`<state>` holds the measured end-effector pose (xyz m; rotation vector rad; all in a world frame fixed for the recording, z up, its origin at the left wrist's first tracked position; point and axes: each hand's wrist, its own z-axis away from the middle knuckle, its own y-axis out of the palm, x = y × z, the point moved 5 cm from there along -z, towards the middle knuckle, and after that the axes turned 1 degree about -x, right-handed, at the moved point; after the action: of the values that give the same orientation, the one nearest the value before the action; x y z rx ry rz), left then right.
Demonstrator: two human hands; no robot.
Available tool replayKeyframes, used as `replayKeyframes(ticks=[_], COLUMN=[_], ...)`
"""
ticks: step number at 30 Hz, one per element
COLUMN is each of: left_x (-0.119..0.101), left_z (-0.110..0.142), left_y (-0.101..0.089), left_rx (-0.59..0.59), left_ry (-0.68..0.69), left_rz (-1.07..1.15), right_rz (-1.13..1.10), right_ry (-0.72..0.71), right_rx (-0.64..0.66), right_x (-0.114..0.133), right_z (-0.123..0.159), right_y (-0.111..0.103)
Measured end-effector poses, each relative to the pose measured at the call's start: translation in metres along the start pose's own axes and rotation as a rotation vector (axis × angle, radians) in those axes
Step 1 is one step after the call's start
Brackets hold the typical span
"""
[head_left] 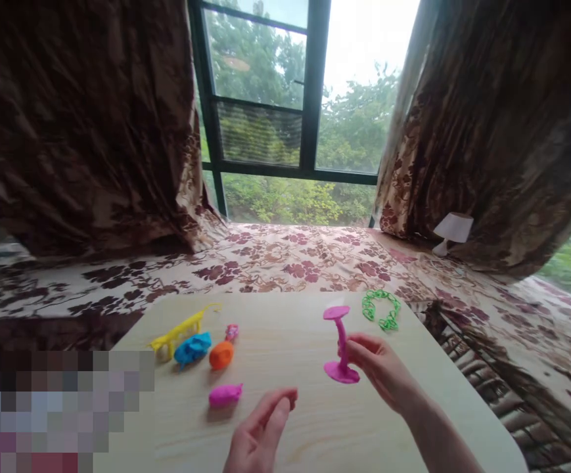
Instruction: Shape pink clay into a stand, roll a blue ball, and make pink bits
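Note:
My right hand [376, 368] pinches the thin stem of a magenta modelling-clay stand [343, 345], which has a flat disc at each end. The stand is held upright, tilted slightly, above the table. My left hand [265, 424] is near the table's front, its fingers curled together with the thumb alongside; nothing shows between them. Left of that hand lies a magenta clay lump [225, 395]. Beyond it are an orange clay lump [221, 355] with a hollow in its side, a crumpled blue lump [192, 349] and a small pink patterned piece [232, 332].
A yellow comb-like strip [179, 332] lies at the table's far left. At the far right is a green chain loop [381, 310]. The pale wooden table [285, 322] meets a flower-patterned ledge, where a small white lamp [454, 228] stands by the curtain. A blurred patch covers the lower left.

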<state>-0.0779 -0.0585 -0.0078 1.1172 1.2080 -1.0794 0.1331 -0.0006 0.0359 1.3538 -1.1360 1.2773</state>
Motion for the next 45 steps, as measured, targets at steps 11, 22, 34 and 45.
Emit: replayKeyframes(ticks=[11,22,34,45], left_x=[-0.01,0.013,-0.001,-0.011], left_z=[0.0,-0.01,-0.006,-0.003], left_y=[-0.009,-0.011,-0.015,-0.027], left_rx=[0.006,0.037,-0.002,-0.124], left_ry=[-0.354,-0.35,-0.405,-0.299], left_rz=[0.425,0.169,0.415,0.181], right_rz=[-0.622,-0.207,-0.154,-0.03], right_ry=[0.174,0.082,0.001,-0.025], right_rx=[0.084,0.364,0.158,0.163], right_x=[-0.044,-0.008,-0.025,-0.028], right_z=[0.014,0.013,0.008,0.014], right_y=[0.108,0.084,0.085,0.095])
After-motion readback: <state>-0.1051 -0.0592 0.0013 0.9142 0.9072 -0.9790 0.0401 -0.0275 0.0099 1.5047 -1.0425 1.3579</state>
